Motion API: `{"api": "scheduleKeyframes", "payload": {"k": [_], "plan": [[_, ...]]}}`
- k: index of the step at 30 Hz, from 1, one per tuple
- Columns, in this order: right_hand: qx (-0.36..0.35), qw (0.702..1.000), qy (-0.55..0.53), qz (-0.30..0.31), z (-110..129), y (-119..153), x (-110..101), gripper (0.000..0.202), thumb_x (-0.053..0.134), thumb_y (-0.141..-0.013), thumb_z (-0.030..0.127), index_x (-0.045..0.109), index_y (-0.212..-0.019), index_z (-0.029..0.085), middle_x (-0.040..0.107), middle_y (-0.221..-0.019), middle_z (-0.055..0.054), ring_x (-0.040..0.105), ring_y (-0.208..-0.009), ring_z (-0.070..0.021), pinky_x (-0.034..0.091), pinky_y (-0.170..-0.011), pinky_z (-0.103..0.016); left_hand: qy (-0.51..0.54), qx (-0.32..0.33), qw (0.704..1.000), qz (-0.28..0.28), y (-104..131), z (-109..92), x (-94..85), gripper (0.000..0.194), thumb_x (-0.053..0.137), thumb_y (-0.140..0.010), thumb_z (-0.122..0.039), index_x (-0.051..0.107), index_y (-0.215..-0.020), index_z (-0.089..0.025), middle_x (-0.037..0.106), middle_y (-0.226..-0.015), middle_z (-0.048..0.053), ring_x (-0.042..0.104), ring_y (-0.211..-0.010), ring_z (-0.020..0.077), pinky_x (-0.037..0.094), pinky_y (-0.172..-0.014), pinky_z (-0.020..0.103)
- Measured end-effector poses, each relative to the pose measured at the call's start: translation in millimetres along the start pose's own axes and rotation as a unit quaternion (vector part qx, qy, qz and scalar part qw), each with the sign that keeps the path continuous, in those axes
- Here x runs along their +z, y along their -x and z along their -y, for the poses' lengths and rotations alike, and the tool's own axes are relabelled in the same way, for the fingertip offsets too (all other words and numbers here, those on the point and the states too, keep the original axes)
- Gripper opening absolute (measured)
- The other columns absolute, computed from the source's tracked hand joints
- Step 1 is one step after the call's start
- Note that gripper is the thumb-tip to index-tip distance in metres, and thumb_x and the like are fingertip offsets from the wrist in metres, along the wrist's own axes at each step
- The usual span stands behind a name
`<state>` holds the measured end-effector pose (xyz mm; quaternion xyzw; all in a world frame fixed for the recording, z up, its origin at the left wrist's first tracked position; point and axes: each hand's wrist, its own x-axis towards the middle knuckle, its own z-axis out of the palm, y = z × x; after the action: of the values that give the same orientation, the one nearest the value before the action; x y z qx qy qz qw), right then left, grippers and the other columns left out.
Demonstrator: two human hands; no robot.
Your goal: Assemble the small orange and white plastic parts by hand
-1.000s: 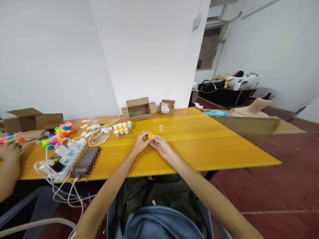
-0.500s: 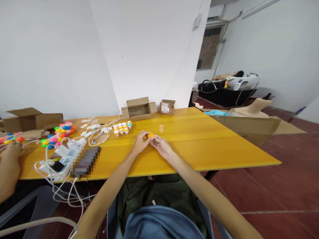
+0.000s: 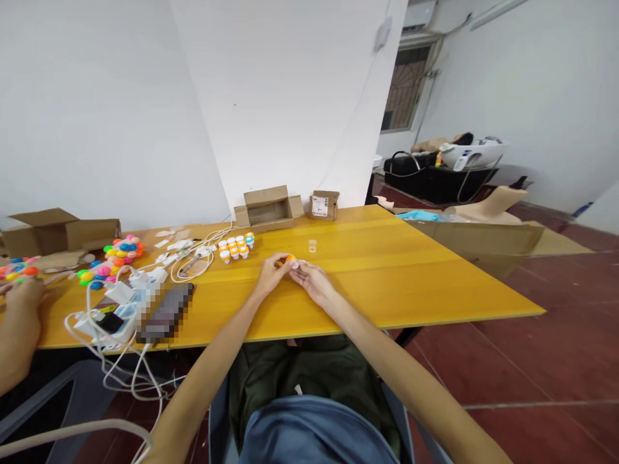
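Above the middle of the table's front part, my two hands meet at the fingertips. My left hand (image 3: 271,274) is closed in a pinch on a small round orange-and-white piece (image 3: 291,258), cap-like in shape. My right hand (image 3: 313,282) has its fingers closed around the white side of the same piece, and its fingers partly cover it. Beyond my hands, a small clear plastic cup (image 3: 312,246) stands on the table. To the left, several small containers with white and orange tops (image 3: 233,249) are grouped in rows, one of them with blue.
Two open cardboard boxes, a wider one (image 3: 269,212) and a smaller one (image 3: 324,205), stand by the wall. On the left lie a power strip (image 3: 128,316) with tangled cables, a blurred-out dark object (image 3: 167,314) and colourful balls (image 3: 124,248). Another person's hand (image 3: 23,296) is at far left.
The piece between my fingers has turned: its orange round face showed before, and now a white side shows too. My hands have stayed nearly in place.
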<state>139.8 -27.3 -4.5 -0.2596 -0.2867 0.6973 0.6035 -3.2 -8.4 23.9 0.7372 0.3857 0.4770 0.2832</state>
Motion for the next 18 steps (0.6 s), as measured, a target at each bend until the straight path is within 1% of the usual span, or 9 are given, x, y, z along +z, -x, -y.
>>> {"api": "scheduleKeyframes", "payload": {"k": [4,7,10,14,18], "plan": [[0.0,1.0,0.012,-0.01,1.1,0.4,1.7,0.013,0.077,-0.068,0.014,0.067,-0.069,0.022,0.074,-0.074,-0.001,0.07,-0.076,-0.0151,0.057,-0.085,-0.033,0.011,-0.02,1.0,0.002,-0.6,2.1,0.2,0.026,0.07,-0.076,-0.042,0.073,-0.089,-0.02,0.075,-0.093,0.006,0.066,-0.085,0.0206,0.051,-0.072,0.031],[-0.007,0.999,0.035,-0.017,2.2,1.6,4.2,0.014,0.078,-0.066,0.014,0.066,-0.071,0.021,0.073,-0.073,-0.001,0.07,-0.075,-0.0162,0.058,-0.083,-0.033,0.011,-0.032,0.999,0.002,-0.2,1.3,0.5,0.027,0.072,-0.075,-0.042,0.074,-0.088,-0.019,0.075,-0.093,0.006,0.066,-0.086,0.021,0.051,-0.074,0.031],[-0.008,0.997,0.062,-0.048,4.5,4.1,7.9,0.016,0.077,-0.067,0.013,0.064,-0.072,0.02,0.072,-0.07,-0.001,0.071,-0.071,-0.0159,0.059,-0.08,-0.032,0.014,-0.05,0.999,0.009,0.0,0.6,0.1,0.029,0.071,-0.075,-0.043,0.075,-0.089,-0.018,0.076,-0.092,0.006,0.067,-0.085,0.021,0.051,-0.074,0.03],[-0.01,0.991,0.103,-0.083,9.2,7.4,11.1,0.016,0.072,-0.068,0.009,0.062,-0.073,0.02,0.07,-0.065,0.001,0.068,-0.061,-0.0134,0.06,-0.073,-0.03,0.03,-0.066,0.997,0.019,-0.8,2.9,0.4,0.029,0.071,-0.074,-0.043,0.075,-0.088,-0.018,0.076,-0.089,0.006,0.067,-0.084,0.0213,0.051,-0.077,0.031],[-0.018,0.985,0.153,-0.08,11.2,6.9,7.5,0.014,0.068,-0.07,0.009,0.062,-0.075,0.02,0.07,-0.066,0.001,0.068,-0.06,-0.0134,0.061,-0.073,-0.032,0.032,-0.068,0.997,0.033,-1.4,7.0,2.3,0.028,0.071,-0.074,-0.044,0.075,-0.085,-0.018,0.076,-0.083,0.004,0.066,-0.081,0.0206,0.051,-0.077,0.031]]}}
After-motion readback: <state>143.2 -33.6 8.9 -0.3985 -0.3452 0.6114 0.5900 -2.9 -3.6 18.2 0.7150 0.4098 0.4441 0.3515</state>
